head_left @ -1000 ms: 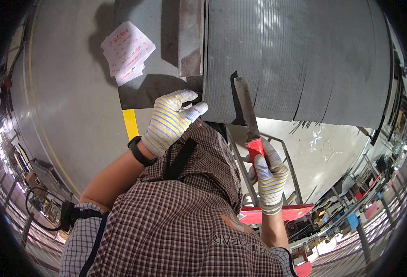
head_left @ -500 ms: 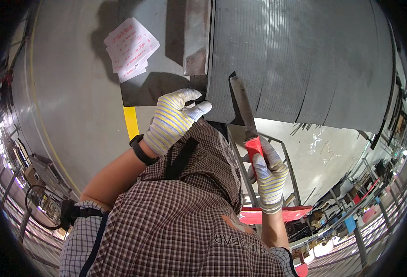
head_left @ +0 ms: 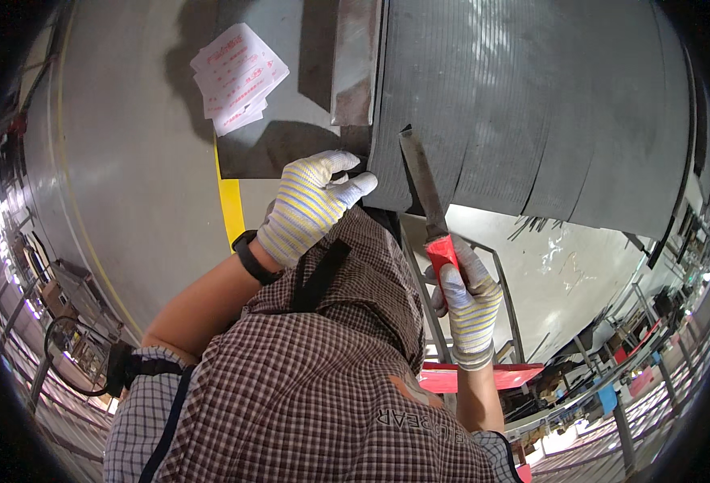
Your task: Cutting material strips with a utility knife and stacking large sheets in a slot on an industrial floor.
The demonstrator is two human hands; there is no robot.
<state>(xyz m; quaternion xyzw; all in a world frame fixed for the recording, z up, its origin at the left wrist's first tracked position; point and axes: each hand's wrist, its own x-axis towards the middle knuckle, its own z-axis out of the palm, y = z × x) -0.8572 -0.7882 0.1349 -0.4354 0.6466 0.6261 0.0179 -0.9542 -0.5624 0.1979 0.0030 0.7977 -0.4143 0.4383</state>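
My right hand (head_left: pixel 471 302), in a striped white glove, is closed round the red handle of a knife (head_left: pixel 425 181). Its long, stained blade points away from me, over the near edge of a dark ribbed sheet (head_left: pixel 483 113). A narrow dark gap or shadow runs along the blade's left side. On the left, my left hand (head_left: pixel 310 197), gloved alike, has its thumb and forefinger pinched about the near end of a dark strip (head_left: pixel 356 142). Its other fingers curl underneath, partly hidden. Just beyond that hand, a flat metal bar (head_left: pixel 356 68) lies lengthwise beside the ribbed sheet.
Several printed white papers (head_left: pixel 240 76) lie stacked on the dark surface at the left. Cut lines divide the ribbed sheet's right part, and thin offcuts (head_left: pixel 532 225) hang at its near edge. Below stand a metal frame (head_left: pixel 504 298) and a red board (head_left: pixel 524 376).
The table, papers and metal bar sit slightly farther right and higher in the picture. My left hand has shifted slightly right with them; the knife stays almost where it was in my right hand.
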